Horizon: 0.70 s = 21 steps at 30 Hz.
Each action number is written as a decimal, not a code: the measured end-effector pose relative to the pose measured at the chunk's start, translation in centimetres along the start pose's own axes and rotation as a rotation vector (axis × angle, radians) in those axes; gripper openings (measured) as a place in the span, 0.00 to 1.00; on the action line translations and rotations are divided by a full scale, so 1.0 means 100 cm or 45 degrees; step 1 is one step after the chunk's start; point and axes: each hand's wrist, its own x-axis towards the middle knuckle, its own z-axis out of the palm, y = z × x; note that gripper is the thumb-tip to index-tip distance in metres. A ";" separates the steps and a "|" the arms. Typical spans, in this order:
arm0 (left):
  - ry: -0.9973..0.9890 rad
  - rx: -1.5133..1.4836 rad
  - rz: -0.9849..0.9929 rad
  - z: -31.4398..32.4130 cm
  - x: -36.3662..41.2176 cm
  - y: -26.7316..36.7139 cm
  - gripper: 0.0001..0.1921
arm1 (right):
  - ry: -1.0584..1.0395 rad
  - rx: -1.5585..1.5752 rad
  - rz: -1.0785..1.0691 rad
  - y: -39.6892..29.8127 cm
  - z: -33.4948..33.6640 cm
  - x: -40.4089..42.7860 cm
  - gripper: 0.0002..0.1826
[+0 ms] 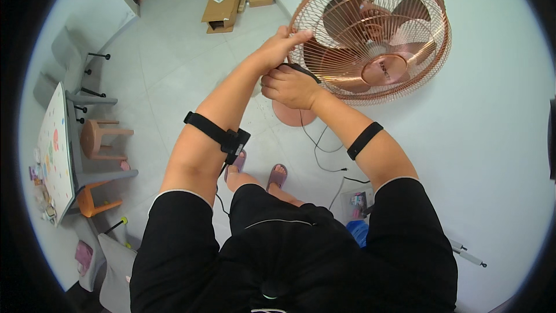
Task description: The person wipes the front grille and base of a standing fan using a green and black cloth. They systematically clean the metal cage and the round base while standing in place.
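Observation:
A copper-coloured pedestal fan (369, 34) with a wire guard and dark, shiny blades stands by the wall at the upper right. My left hand (278, 48) grips the left rim of its guard, the thumb lying over the wires. Just below, my right hand (292, 87) is curled around a dark item (302, 71), perhaps a cloth, against the guard's lower left edge. My fingers hide most of that item. Under my right hand shows the round pinkish fan base (293, 115). The blades look still.
A power cord (319, 156) with its plug lies loose on the floor near my slippers (277, 176). Cardboard boxes (223, 4) lie farther off. At left are a table (56, 152) and stools (92, 139). A clear bin (357, 204) sits near the right wall.

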 end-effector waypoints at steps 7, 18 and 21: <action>-0.023 0.019 -0.037 0.000 0.001 -0.002 0.48 | 0.236 0.119 0.239 -0.030 -0.065 -0.046 0.09; -0.124 -0.026 -0.079 -0.001 0.007 -0.011 0.50 | 0.257 -0.461 0.427 0.023 -0.059 -0.061 0.10; -0.113 -0.027 -0.100 -0.003 0.005 -0.010 0.50 | 0.223 -0.446 0.346 0.016 -0.038 -0.029 0.07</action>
